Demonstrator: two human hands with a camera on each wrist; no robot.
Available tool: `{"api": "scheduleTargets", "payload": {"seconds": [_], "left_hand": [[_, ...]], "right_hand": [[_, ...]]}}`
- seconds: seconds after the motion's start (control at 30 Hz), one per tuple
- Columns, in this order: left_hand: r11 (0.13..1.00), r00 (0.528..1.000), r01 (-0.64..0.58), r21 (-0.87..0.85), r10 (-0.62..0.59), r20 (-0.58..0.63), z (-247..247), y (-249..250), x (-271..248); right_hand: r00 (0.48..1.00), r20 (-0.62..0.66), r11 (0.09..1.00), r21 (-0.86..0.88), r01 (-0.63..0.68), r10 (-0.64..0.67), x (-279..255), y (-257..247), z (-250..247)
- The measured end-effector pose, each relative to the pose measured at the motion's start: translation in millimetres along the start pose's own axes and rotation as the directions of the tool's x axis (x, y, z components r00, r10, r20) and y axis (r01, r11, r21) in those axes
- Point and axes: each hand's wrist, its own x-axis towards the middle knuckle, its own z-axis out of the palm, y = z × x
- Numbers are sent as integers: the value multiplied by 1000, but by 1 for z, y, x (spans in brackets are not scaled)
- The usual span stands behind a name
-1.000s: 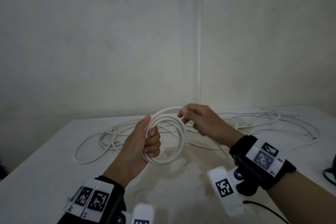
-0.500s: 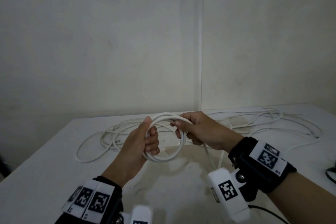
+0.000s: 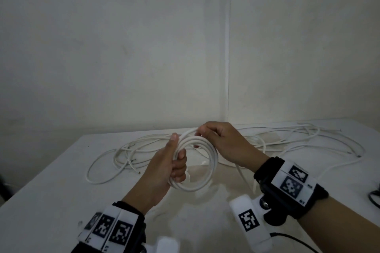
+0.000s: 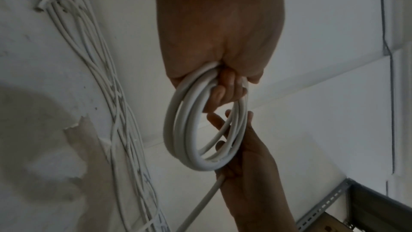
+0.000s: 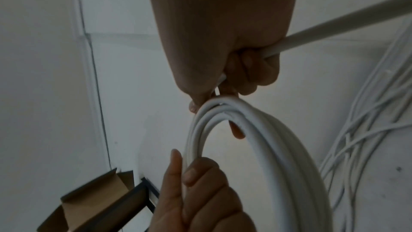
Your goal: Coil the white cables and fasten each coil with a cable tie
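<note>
1. Since a second ago my right hand (image 3: 223,146) has swung from the right side of the coil (image 3: 197,162) up over its top, laying another turn onto it. The free length that lay off to the right now hangs down under my right wrist. My left hand (image 3: 170,165) has kept its hold throughout.

2. Nearest to me, my left hand is wrapped round the left side of the coil, fingers curled through the ring and thumb (image 3: 174,137) pointing up alongside it. The coil stands upright, held above the table (image 3: 51,201).

3. Just beyond, my right hand is closed round the running cable (image 5: 334,24) at the top of the coil, thumb and fingers pinching it where it meets the stacked turns.

4. Further back, the rest of the white cables (image 3: 287,139) lie in a loose tangle across the table, up to the wall.

5. What could go wrong, as I judge it: the turns are only held by my left fingers, so loosening them to take in the new loop could let the coil spring apart. The trailing cable may also snag in the tangle and drag other cables along. I see no cable tie in any view, so reaching for one means holding the coil one-handed.
</note>
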Motion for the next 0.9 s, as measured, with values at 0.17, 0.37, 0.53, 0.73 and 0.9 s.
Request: {"api": "scheduleTargets", "payload": {"seconds": [0.17, 0.37, 0.53, 0.73, 0.9], "left_hand": [[999, 998, -36, -34, 33, -59, 0, 2, 1], [993, 997, -51, -104, 45, -59, 1, 3, 2], [989, 992, 47, -140, -29, 127, -5, 10, 2], [977, 999, 49, -210, -44, 25, 0, 7, 5], [973, 997, -1, -230, -15, -69, -1, 5, 9]], "right_hand": [[987, 114, 955, 263, -137, 110, -4, -6, -3], [988, 141, 985, 147, -90, 69, -6, -2, -5], [998, 56, 992, 123, -40, 33, -5, 0, -10], [997, 67, 989, 141, -53, 43, -3, 3, -4], [993, 78, 978, 180, -104, 91, -2, 20, -2]]}}
